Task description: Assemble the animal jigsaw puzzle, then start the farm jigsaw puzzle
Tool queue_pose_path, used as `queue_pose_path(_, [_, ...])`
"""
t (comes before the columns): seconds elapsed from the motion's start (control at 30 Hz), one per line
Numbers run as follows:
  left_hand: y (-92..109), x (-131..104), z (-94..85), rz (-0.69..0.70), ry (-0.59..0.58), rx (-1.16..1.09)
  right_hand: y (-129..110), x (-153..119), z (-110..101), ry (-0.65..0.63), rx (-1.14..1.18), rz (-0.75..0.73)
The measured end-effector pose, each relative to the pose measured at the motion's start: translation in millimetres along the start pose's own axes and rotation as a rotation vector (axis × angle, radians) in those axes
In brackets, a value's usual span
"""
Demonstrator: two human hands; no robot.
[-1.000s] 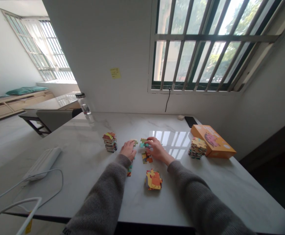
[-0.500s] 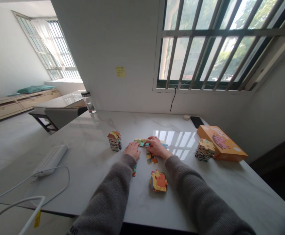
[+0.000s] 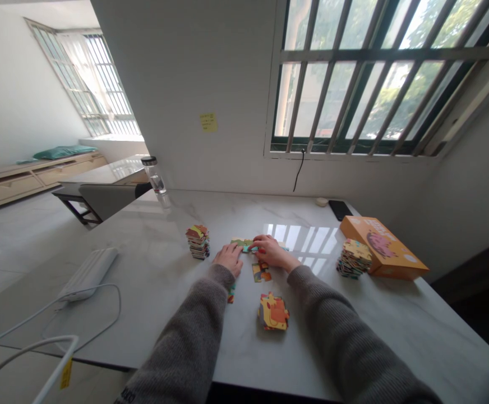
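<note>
My left hand (image 3: 229, 259) rests at the left side of some joined puzzle pieces (image 3: 240, 242), its fingertips touching their edge. Fingers of my right hand (image 3: 267, 250) press on the same row of pieces from the right, and the palm hides part of them. Just below the right hand lie orange and yellow pieces (image 3: 261, 272). A green and red piece (image 3: 231, 294) shows beside my left wrist. Nearer the front is a small pile of pieces (image 3: 273, 312). Whether the right fingertips pinch a piece is too small to tell.
A tall stack of pieces (image 3: 198, 241) stands left of my hands, another stack (image 3: 354, 258) at the right by an orange box (image 3: 383, 247). A phone (image 3: 339, 210), a bottle (image 3: 155, 176) and a white power strip (image 3: 90, 274) with cables are on the table (image 3: 152, 314).
The view has shifted slightly. My right hand has turned a little, and both hands stay at the row of pieces.
</note>
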State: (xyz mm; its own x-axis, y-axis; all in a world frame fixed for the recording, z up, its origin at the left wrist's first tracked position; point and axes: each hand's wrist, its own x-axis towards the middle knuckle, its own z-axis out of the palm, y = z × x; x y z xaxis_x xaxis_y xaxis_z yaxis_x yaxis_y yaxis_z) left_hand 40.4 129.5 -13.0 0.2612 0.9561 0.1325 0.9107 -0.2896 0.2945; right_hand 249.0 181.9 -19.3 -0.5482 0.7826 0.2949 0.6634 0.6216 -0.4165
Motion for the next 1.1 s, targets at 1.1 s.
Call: queue_pose_path(1.1, [22.0, -26.5, -25.1, 0.394, 0.276, -0.541, -44.6, -140.5, -66.5, 0.196, 0.158, -0.001])
